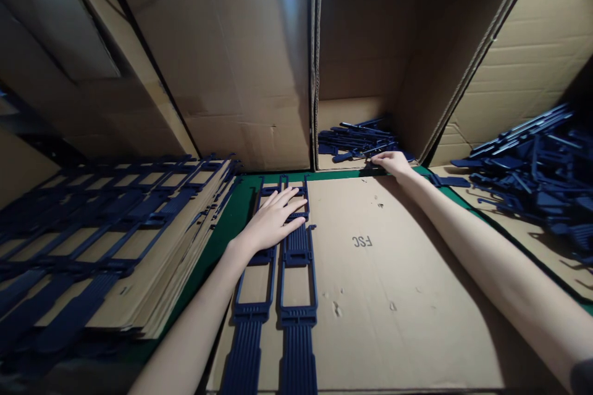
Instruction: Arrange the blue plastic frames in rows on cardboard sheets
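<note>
Rests the left hand [271,222] palm down on the far part of the dark blue slotted parts [297,321], with fingers spread well apart, nearly straight, and with nothing gripped. Lays its thumb over a ribbed stretch of the right-hand column. Stretches the right arm [491,259] far across to the near edge of an open cardboard box [361,43], with the right hand [393,162] at the front of a small pile of thin blue pieces [359,139]. Brings thumb and forefinger close together there, curled toward the left; cannot tell from this view any hold on a piece.

Under the left hand, two columns of the slotted parts, side by side along the left portion of a cardboard sheet [384,284], with ribbed tails toward the near edge. On the same sheet, upside down, the printed letters FSC [362,241], plus several small tears. Beneath the sheet, a green surface [231,222]. To the left, a stack of cardboard sheets [171,278] topped with rows of blue frames [88,265]. To the right, a loose, tangled heap of blue parts [542,179], partly on cardboard.
</note>
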`<action>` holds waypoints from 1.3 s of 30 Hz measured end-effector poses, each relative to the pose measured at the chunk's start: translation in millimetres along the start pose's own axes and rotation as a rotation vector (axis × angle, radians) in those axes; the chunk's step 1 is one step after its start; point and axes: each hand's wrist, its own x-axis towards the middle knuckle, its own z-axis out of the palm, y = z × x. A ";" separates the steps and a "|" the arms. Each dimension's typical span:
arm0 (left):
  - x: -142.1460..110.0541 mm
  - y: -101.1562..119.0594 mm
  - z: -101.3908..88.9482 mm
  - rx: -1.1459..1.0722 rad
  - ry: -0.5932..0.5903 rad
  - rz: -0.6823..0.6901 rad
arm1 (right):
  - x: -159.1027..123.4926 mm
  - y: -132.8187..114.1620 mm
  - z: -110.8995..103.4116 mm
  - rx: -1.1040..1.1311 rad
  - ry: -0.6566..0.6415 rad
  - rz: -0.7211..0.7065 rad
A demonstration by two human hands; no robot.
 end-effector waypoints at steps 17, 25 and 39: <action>0.1 0.6 -0.3 0.001 -0.001 -0.009 | -22.0 -61.1 -102.6 0.115 0.228 -0.027; -0.6 1.5 -0.1 -0.019 0.005 -0.012 | -58.9 -97.2 -134.6 -0.414 0.735 -0.389; -0.2 1.7 -1.4 -0.015 -0.005 -0.007 | -86.7 -125.8 -107.1 -0.106 -0.010 -0.519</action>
